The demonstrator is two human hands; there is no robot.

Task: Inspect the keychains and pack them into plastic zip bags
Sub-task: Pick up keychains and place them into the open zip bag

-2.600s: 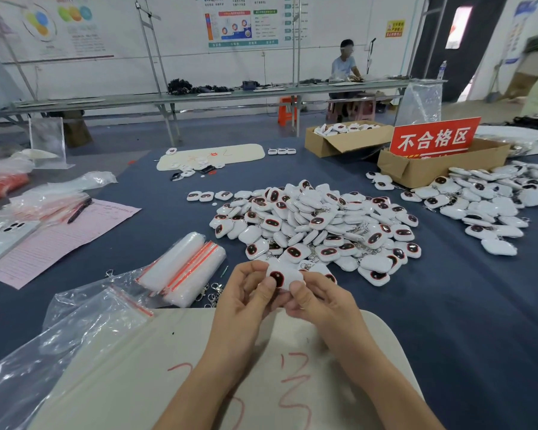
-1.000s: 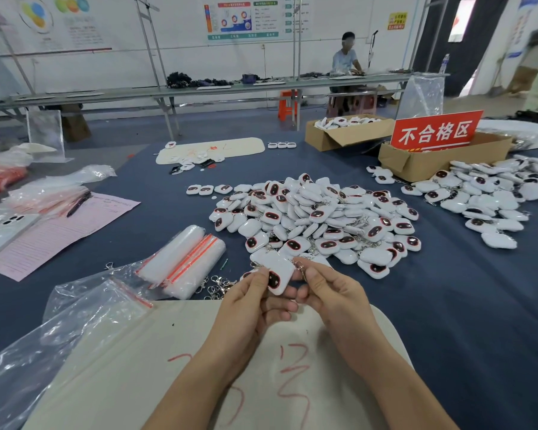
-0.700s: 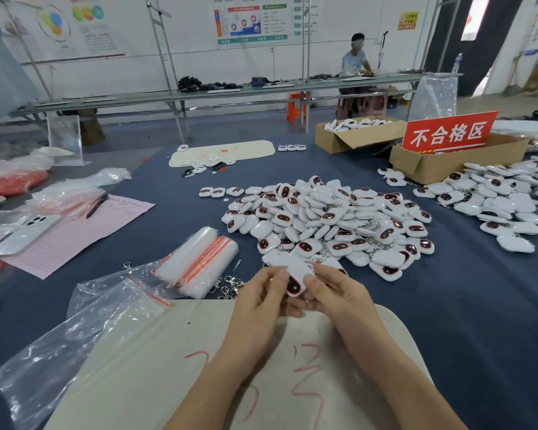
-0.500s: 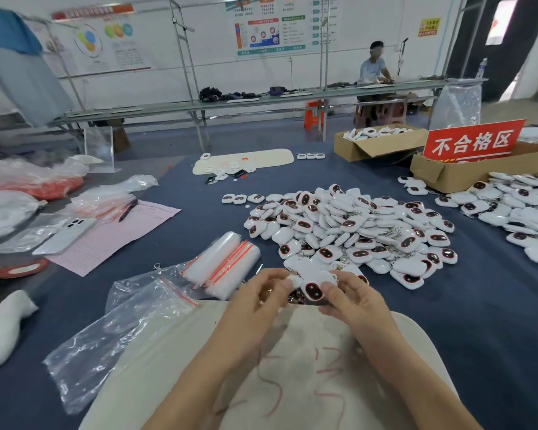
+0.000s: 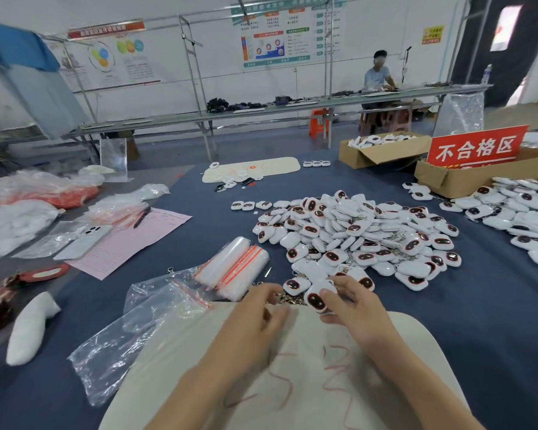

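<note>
I see one white keychain [image 5: 316, 297] with a dark, red-rimmed oval face, tilted and pinched in the right hand [image 5: 351, 308] at the near edge of the big pile [image 5: 354, 234]. That pile is a loose heap, some pieces face up and some face down. A second heap [image 5: 516, 212] lies well to its right. Rolled zip bags [image 5: 233, 268] with red seals lie left of the pile, and a crumpled loose zip bag [image 5: 156, 311] lies beside them.
</note>
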